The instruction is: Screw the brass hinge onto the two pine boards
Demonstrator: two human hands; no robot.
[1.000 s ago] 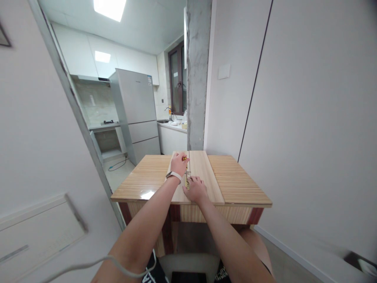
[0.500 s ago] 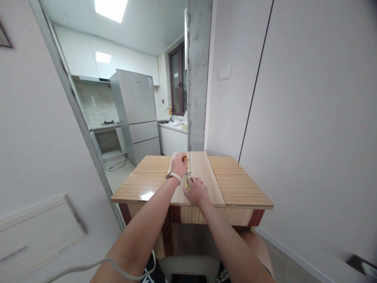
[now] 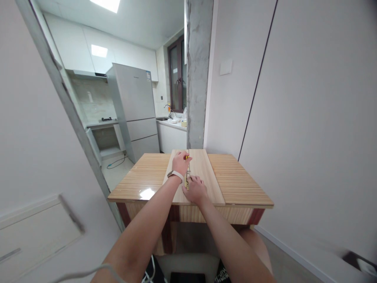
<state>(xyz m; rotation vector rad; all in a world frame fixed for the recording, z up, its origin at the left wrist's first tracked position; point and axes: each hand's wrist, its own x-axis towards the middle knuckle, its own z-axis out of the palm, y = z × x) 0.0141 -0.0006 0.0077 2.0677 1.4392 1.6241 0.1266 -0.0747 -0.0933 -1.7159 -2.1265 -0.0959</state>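
A light wooden panel [image 3: 210, 182] lies across the table, with a dark seam line running lengthwise through its far part. My left hand [image 3: 180, 163], with a pale-banded watch on its wrist, is closed around the red, yellow and black handle of a screwdriver [image 3: 187, 158]. The thin shaft slants down toward a small brass-coloured metal piece [image 3: 186, 183] on the panel. Pressed on the panel, my right hand [image 3: 196, 190] has its thumb and curled fingers around that piece, partly hiding it. Small dark bits beside the shaft are too small to name.
Striped wood of the table [image 3: 235, 177] shows on both sides of the panel. Behind stand a grey pillar [image 3: 198, 78] and a silver refrigerator [image 3: 137, 96]. White walls flank the table, and a pale cable [image 3: 103, 268] crosses the lower left.
My left hand has shifted slightly right with the screwdriver, whose handle sits nearer the seam. My right hand stays at the brass-coloured piece. The whole view has tilted slightly.
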